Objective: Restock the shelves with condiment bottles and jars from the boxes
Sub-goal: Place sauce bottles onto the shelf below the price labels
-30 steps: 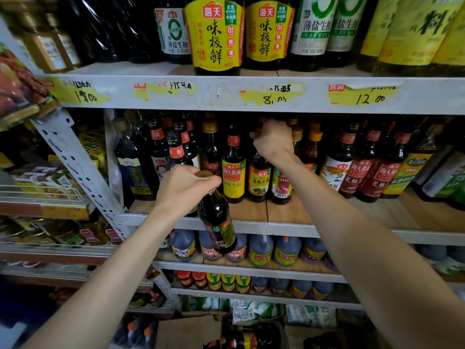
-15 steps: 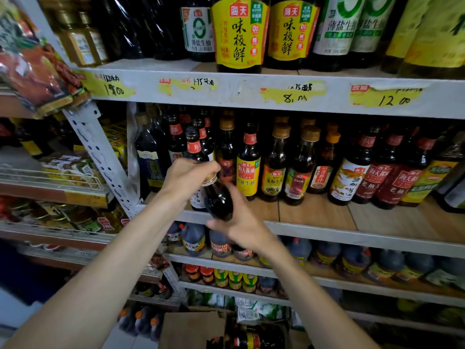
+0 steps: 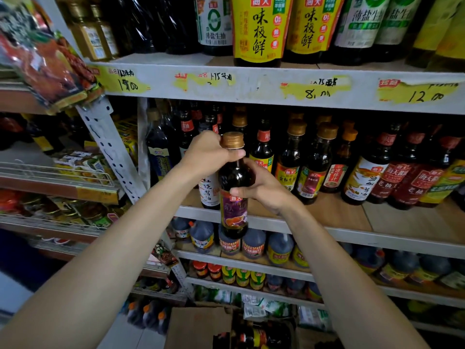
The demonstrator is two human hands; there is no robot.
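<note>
Behind the bottle [image 3: 232, 187] stands a crowded row of dark sauce bottles [image 3: 312, 162], and a white-labelled bottle [image 3: 210, 191] sits just behind it to its left. Above the bottle runs the white upper shelf edge [image 3: 251, 84], patched with torn yellow price tags. Right of the bottle, in front of that row, a strip of wooden shelf board [image 3: 339, 212] lies bare. Far below the bottle sits a brown cardboard box [image 3: 198, 326].

The bottle is upright before the shelf's front edge: round, dark, glossy, with a ribbed gold cap [image 3: 232, 140] and a purple label. The left hand [image 3: 208, 152] grips its neck; the right hand [image 3: 264, 187] wraps its body.
</note>
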